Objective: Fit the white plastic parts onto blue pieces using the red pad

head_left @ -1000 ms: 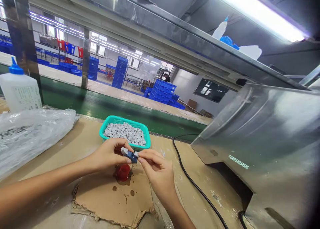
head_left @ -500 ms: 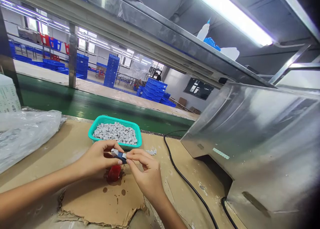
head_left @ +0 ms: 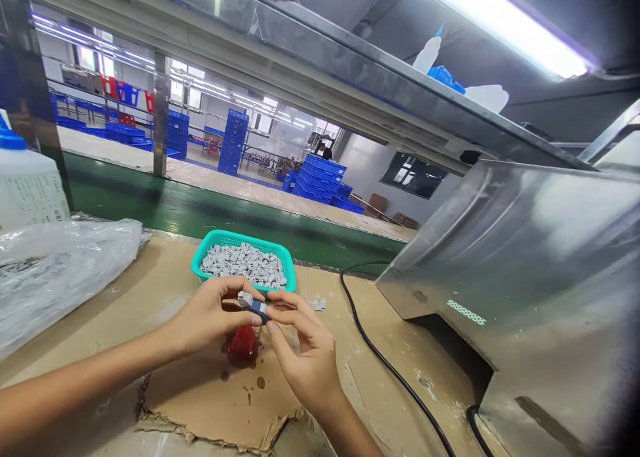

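Head view, the only 1. Dark blue piece [head_left: 257, 310] up in my hands, just off the counter [head_left: 365, 404]. My left fingers [head_left: 240, 284] pinch it from its 9 o'clock side; my right fingers [head_left: 290, 316] pinch its 3 o'clock end. Whether a smaller bit sits between the right fingertips, cannot tell; they cover it.

Progress, my reading: partway. 1 pale grey part [head_left: 245, 298] is at the blue piece's 10 o'clock end, apparently joined; how firmly, hidden. A heap of grey pieces [head_left: 245, 264] lies loose at 12 o'clock, well filling its basket.

Materials: basket [head_left: 197, 260] moulded, turquoise, perforated, rounded corners. Grey pieces small, matt, angular. At 7 o'clock, a glossy, translucent red object [head_left: 242, 346] on torn-edged cardboard [head_left: 205, 404], dark wet-looking spots beside it. At 10 o'clock, crinkled clear plastic bag [head_left: 95, 250]. At 4 o'clock, smooth black cable [head_left: 386, 364]; toward 3, brushed-looking metal housing [head_left: 550, 277], scuffed.
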Motion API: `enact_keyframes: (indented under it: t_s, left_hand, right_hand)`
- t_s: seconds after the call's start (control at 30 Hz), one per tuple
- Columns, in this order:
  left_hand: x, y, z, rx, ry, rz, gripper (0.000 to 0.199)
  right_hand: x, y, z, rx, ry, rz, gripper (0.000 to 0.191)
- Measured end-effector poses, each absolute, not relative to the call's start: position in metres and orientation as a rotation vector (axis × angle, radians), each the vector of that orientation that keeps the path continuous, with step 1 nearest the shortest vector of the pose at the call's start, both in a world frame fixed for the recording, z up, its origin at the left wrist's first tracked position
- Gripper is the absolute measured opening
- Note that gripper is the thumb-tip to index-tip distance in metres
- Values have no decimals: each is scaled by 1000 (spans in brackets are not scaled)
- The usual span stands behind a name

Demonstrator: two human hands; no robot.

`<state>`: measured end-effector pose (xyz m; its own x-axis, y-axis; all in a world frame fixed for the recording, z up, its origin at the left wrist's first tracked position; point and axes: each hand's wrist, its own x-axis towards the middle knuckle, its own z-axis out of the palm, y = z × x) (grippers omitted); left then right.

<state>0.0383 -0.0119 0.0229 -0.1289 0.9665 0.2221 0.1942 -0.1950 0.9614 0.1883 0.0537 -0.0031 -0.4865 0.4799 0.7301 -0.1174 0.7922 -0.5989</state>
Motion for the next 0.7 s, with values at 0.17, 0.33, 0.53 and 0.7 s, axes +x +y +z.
enact_keyframes:
  t_s: [0.17, 0.33, 0.53, 0.7]
  left_hand:
    - [45, -19, 26, 1458, 1305, 1399, 16]
    - [49, -18, 36, 1334, 1220, 1621, 18]
    - [31, -10, 49, 922, 959, 1747, 20]
    - [10, -1, 49, 733, 669, 1699, 19]
  right_hand:
    - [192, 46, -3, -167, -1957, 689, 20]
    - [191, 41, -6, -145, -2139, 594, 57]
    - [191, 55, -14, -258, -2017, 614, 62]
    - [194, 74, -14, -394, -2008, 561, 51]
